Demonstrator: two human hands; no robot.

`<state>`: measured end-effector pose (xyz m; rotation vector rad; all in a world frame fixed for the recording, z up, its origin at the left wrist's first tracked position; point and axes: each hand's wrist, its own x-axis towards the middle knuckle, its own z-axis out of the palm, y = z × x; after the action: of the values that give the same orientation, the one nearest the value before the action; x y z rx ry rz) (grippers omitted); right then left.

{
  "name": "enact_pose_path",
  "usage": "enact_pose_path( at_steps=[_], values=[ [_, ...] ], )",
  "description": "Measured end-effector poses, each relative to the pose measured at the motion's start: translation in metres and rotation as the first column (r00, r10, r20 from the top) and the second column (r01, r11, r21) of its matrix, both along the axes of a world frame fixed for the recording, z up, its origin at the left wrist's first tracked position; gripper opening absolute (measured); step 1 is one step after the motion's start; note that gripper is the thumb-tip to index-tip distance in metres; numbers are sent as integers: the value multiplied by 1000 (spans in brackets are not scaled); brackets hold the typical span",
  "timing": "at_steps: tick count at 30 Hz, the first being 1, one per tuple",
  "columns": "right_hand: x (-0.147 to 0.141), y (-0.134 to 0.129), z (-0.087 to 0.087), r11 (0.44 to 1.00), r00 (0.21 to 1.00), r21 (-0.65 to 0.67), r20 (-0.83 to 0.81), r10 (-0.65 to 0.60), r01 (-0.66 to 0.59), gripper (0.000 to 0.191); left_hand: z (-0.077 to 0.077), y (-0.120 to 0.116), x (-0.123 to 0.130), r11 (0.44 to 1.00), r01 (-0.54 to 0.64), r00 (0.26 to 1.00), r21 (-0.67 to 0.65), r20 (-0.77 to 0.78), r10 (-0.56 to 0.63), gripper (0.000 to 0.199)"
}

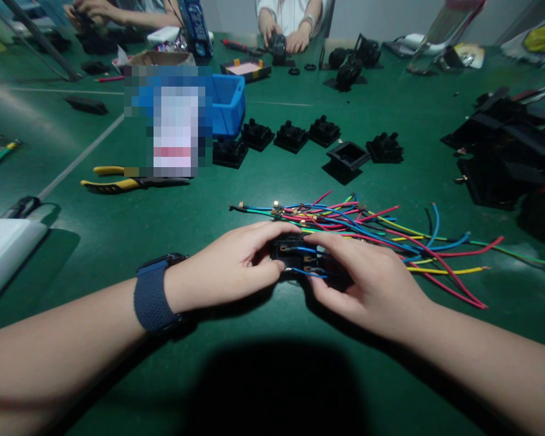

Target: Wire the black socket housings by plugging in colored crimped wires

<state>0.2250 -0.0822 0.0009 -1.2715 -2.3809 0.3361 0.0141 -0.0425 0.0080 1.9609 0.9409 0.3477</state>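
Note:
A black plastic part [291, 249] with brass terminals and blue wires lies between my two hands on the green table [254, 375]. My left hand [236, 260], below a dark blue watch band [153, 297], grips its left side between thumb and fingers. Around the right side curl the fingers of my right hand [367, 278], thumb low and index finger at the top edge. Just beyond and to the right spreads a loose bundle of red, blue, yellow and green wires [390, 233], some with brass ends.
Yellow-handled pliers [118, 184] lie at the left, near a blue bin [229, 106]. Several black parts [291, 136] stand in a row behind the wires. Black pieces [499, 151] are piled at the right. Other people's hands [297, 37] work at the far edge.

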Motion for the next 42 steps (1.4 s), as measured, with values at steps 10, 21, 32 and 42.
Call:
enact_pose_path(
  at_steps=[10, 21, 32, 42],
  values=[
    [1, 0, -1, 1000, 1000, -3, 17, 0, 0, 37, -1, 4, -1, 982, -49, 988, -182, 138, 75, 36],
    [1, -1, -1, 1000, 1000, 23, 10, 12, -12, 38, 2, 3, 1, 961, -110, 975, -252, 159, 153, 32],
    [0, 0, 2, 993, 997, -108, -53, -55, 49, 53, -2, -3, 0, 990, -35, 965, -139, 252, 69, 37],
    [0, 0, 5, 982, 996, -185, -94, 10, -28, 41, -3, -11, -2, 981, 41, 986, 189, 149, -70, 52]
  ],
)
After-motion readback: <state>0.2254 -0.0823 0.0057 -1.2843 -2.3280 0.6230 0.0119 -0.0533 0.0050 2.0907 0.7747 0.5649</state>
